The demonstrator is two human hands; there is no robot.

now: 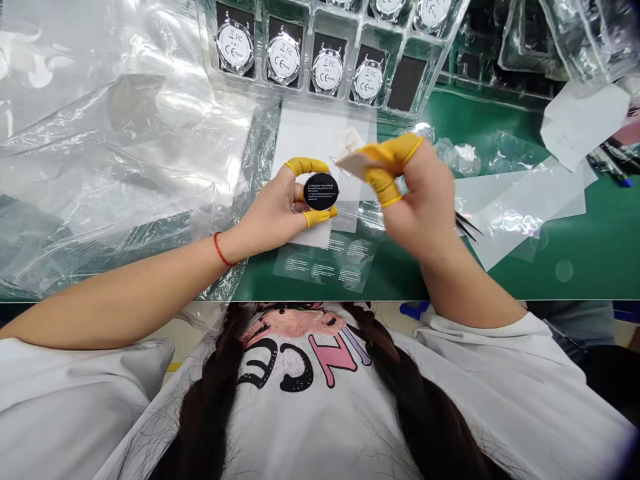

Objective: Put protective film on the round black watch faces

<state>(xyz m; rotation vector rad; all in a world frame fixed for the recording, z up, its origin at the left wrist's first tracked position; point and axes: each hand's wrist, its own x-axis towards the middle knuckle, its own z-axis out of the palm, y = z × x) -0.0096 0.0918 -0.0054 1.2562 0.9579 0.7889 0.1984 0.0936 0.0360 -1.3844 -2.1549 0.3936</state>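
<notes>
Between the yellow-covered fingertips of my left hand (285, 203) is a round watch face (321, 192), black with small white print on it. My right hand (417, 193), also with yellow finger covers, is to the right of the watch face and apart from it. It pinches a small pale flat piece (354, 164), slightly blurred. Dark pointed tweezers (467, 227) stick out behind the right hand. Below the watch face, a clear sheet of round printed films (327, 267) lies on the green table (400, 277). White paper (300, 130) is spread behind my hands.
A clear plastic tray (305, 87) at the top holds several silver watch heads, backs up, in compartments. Crumpled clear plastic (125, 167) covers the left side. Clear discs (463, 159), translucent sheets (530, 207), a white card (583, 123) and pens (613, 160) are at the right.
</notes>
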